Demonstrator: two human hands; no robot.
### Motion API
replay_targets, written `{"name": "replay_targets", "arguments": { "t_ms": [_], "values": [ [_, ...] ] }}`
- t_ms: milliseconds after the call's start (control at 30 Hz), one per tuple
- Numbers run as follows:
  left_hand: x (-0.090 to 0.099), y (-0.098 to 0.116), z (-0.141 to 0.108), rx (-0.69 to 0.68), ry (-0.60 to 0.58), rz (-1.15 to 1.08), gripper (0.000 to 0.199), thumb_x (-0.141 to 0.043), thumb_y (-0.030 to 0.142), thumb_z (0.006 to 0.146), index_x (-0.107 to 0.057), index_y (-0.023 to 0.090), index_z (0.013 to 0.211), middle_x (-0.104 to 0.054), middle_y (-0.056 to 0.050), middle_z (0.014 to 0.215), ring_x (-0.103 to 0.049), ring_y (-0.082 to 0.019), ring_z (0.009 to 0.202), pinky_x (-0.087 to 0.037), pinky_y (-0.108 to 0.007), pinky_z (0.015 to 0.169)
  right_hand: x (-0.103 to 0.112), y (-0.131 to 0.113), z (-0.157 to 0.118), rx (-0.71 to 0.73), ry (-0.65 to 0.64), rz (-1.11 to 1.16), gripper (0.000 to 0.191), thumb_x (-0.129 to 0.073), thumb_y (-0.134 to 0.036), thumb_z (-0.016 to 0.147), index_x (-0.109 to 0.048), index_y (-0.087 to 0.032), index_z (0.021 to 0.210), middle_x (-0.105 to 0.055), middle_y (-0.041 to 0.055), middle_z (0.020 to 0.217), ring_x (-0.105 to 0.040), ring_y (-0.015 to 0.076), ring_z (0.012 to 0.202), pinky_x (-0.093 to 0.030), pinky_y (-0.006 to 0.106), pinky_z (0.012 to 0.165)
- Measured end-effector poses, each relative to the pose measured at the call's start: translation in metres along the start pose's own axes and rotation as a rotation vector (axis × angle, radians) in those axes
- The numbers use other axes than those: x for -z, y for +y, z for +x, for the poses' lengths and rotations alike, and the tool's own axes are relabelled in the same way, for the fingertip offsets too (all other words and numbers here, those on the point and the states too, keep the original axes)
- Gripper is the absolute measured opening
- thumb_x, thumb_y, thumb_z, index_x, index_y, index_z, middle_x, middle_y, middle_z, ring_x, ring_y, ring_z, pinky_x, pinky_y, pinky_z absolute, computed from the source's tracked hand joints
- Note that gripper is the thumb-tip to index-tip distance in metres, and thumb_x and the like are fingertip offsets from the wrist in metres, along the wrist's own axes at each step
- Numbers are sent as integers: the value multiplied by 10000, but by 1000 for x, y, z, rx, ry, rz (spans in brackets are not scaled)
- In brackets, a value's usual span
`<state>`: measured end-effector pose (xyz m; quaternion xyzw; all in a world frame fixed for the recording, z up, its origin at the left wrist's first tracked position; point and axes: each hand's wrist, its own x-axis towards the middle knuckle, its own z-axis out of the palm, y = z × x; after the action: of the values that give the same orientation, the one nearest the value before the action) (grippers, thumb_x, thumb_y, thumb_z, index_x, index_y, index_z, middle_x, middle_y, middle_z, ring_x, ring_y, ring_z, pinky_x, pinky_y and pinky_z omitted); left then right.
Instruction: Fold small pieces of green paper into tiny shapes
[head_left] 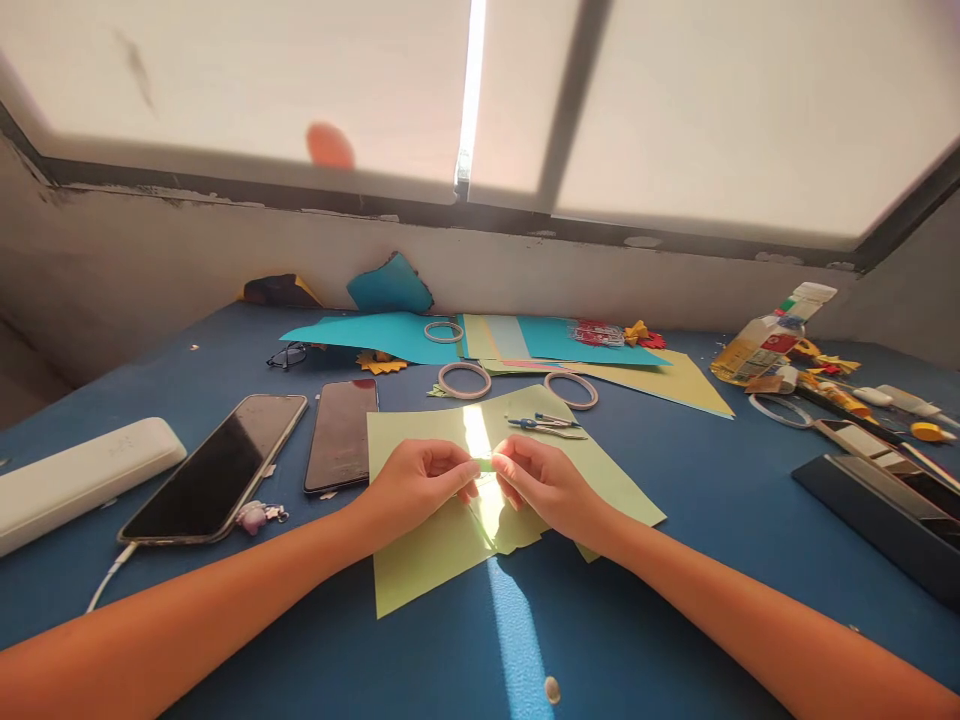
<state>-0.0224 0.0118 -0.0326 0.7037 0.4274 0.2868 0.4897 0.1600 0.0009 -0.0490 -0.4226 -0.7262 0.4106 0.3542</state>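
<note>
Between the fingertips of both hands is a small piece of green paper (486, 465), lit by a strip of sunlight. My left hand (424, 475) pinches its left end, and my right hand (541, 478) pinches the right end. Beneath the hands lie light green paper sheets (420, 570), with cut edges near the front. Just beyond my right hand, a drawing compass (546, 428) rests on the paper. Two rolls of tape, a left one (464, 394) and a right one (571, 403), lie behind the sheets.
At left are a white power bank (90, 470), a phone (217, 470) with a cable and a second phone (341, 435). Blue paper (352, 335) lies at the back. A tilted bottle (765, 335) and a dark case (870, 520) occupy the right side.
</note>
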Motion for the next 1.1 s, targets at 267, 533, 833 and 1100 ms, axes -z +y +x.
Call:
{"name": "replay_targets", "arguments": {
  "t_ms": [267, 533, 833, 1100],
  "values": [
    [0, 2, -1, -7, -108, -71, 312, -525, 383, 821, -590, 149, 625, -595, 1, 566, -538, -109, 542, -404, -222, 552, -1, -2, -4, 63, 19, -84, 200, -451, -357, 858, -494, -199, 743, -442, -38, 562, -377, 100, 508, -286, 240, 487],
    [-5, 6, -5, 17, -21, -123, 331, -497, 424, 833, -601, 149, 679, -618, -6, 617, -384, -67, 446, -316, -205, 449, -4, -3, -5, 62, 73, -44, 195, -480, -338, 849, -484, -193, 718, -493, -22, 589, -432, 99, 507, -338, 244, 490],
    [-8, 3, -10, -25, -93, -54, 315, -486, 359, 859, -648, 132, 711, -642, -28, 646, -463, -82, 530, -358, -182, 475, -6, -9, -8, 70, 100, 83, 166, -489, -334, 850, -511, -190, 770, -513, -24, 606, -464, 90, 503, -379, 233, 487],
    [-10, 5, -11, -62, 17, -48, 190, -552, 303, 816, -632, 138, 767, -623, -9, 621, -528, -85, 530, -329, -156, 401, -5, -8, -7, 53, 91, 81, 174, -518, -316, 837, -525, -183, 724, -466, -45, 547, -435, 83, 492, -354, 222, 477]
  ]
}}
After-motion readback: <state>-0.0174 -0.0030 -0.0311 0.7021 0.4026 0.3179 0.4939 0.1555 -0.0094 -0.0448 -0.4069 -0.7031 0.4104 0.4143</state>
